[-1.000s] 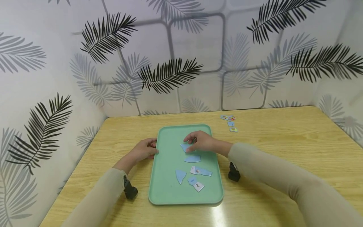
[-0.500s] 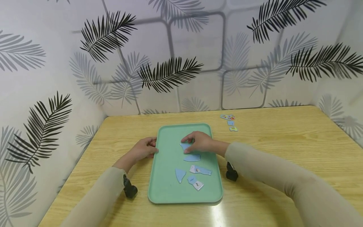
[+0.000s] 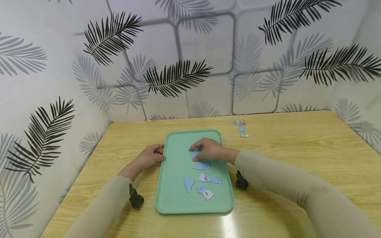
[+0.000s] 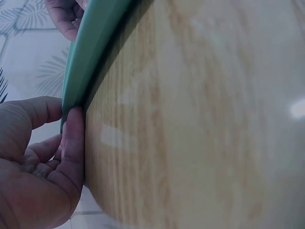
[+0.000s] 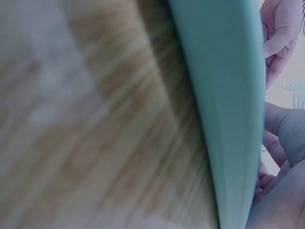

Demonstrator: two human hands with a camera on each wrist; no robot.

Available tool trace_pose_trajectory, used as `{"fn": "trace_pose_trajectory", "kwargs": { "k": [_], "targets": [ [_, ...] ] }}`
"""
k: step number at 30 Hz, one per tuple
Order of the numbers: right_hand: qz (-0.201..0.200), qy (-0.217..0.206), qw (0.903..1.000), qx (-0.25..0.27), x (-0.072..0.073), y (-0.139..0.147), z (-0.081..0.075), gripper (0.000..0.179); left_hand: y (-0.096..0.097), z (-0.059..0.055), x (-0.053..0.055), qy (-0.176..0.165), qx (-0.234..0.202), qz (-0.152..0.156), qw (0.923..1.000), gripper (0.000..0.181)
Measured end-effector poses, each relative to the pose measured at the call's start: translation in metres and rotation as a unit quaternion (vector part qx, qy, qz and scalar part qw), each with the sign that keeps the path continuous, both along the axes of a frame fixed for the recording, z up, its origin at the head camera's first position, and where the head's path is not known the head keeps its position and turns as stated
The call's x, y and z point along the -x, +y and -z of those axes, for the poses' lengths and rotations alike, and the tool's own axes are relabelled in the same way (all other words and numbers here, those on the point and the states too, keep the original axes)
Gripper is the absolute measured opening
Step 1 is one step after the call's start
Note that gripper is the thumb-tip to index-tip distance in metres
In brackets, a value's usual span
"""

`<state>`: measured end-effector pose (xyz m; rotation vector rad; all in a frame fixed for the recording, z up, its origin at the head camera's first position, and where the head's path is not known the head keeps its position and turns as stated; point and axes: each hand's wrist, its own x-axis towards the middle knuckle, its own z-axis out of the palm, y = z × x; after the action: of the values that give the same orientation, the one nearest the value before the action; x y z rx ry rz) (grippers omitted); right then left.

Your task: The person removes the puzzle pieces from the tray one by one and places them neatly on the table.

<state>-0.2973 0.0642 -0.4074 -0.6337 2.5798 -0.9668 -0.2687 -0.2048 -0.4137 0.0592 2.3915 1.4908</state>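
My left hand (image 3: 150, 156) holds the green tray (image 3: 174, 203) at its left side; in the left wrist view the thumb lies at the rim and the fingers come up against the tray's outer side. Inside the tray, near its back half, my right hand (image 3: 209, 150) pinches a light blue puzzle piece (image 3: 194, 154) between thumb and fingertips, partly covering it. Just in front lies another plain blue piece (image 3: 201, 165). Closer to the front are a wedge-shaped blue piece (image 3: 189, 183) and two printed pieces, a long one (image 3: 210, 178) and a blue-and-white one (image 3: 205, 191).
Beyond the tray's far right corner, a few small colourful puzzle pieces (image 3: 242, 128) lie on the wooden table (image 3: 291, 138). Leaf-patterned cloth or wallpaper (image 3: 205, 43) rises behind the table and along its left side.
My right hand has shifted slightly left, its thumb and fingertips closing at the blue puzzle piece. The left hand stays at the tray's side, and the other pieces keep their places.
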Motion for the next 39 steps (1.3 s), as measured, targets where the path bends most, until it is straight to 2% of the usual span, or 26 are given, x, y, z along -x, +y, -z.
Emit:
{"fn": "trace_pose_trajectory", "kwargs": {
  "k": [8,15,30,39],
  "targets": [
    [-0.008,0.000,0.9999,0.007,0.001,0.001,0.001,0.035,-0.001,0.001,0.001,0.000,-0.001,0.000,1.0000,0.060],
    [-0.002,-0.007,0.9995,0.030,0.002,0.004,0.002,0.036,-0.001,0.002,0.003,0.009,0.016,0.002,0.9998,0.057],
    [-0.010,-0.027,0.9958,0.087,0.003,0.016,-0.001,0.035,0.000,0.001,0.002,0.006,0.010,-0.003,0.9999,0.058],
    [-0.008,-0.027,0.9945,0.100,0.000,0.021,-0.002,0.036,-0.001,0.002,0.002,0.003,0.005,-0.004,1.0000,0.057]
  ]
}}
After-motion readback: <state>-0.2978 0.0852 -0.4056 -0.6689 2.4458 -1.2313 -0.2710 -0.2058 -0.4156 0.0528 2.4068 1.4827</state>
